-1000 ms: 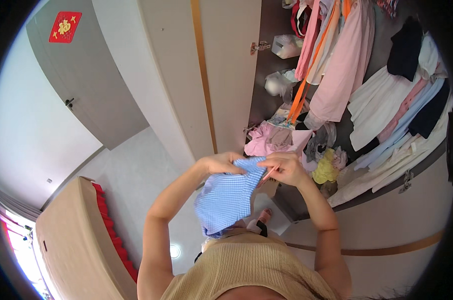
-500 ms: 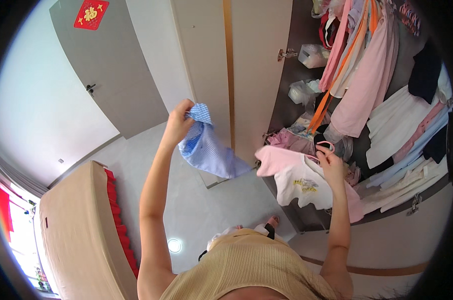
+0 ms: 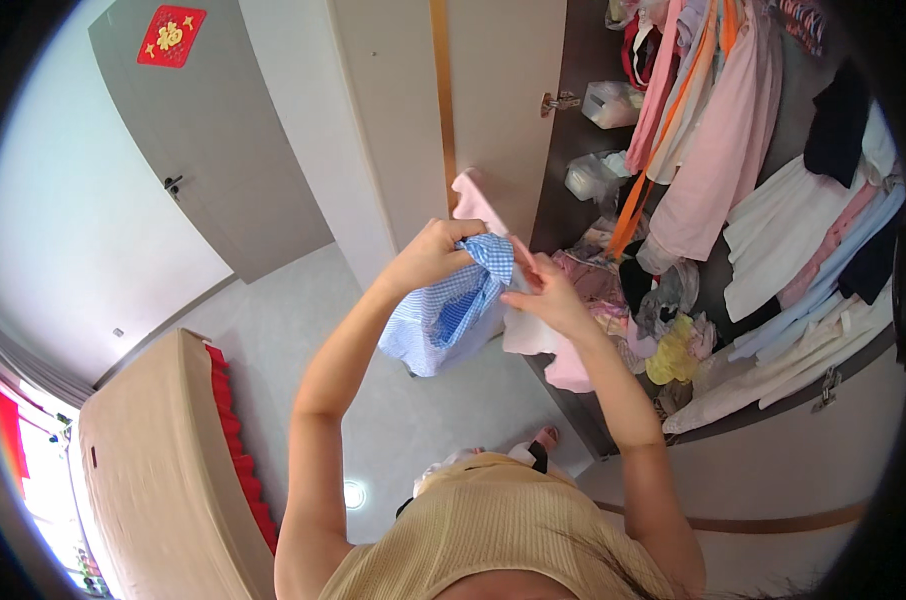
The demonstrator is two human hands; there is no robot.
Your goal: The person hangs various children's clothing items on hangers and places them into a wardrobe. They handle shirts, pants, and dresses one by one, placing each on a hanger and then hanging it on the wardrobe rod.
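Note:
My left hand (image 3: 435,258) is closed on the collar end of a blue-and-white checked garment (image 3: 428,325), which hangs down over the floor. Beside it, my right hand (image 3: 551,300) has its fingers bent around the neck of a pink-and-white shirt (image 3: 533,338) on a pink hanger. The hanger itself is mostly hidden behind the hand and cloth. Both hands are close together in front of the cabinet door, and the blue garment's collar overlaps the shirt.
An open wardrobe (image 3: 598,170) stands to the right, with hanging clothes (image 3: 721,150), several more garments (image 3: 793,235) at its right, and piled clothes (image 3: 678,350) at the bottom. A beige-covered bed (image 3: 153,440) is at the left. Behind is a grey door (image 3: 213,150).
My right hand has swung left and up with the pink-and-white shirt. My left hand has moved right with the blue garment, so the two now meet.

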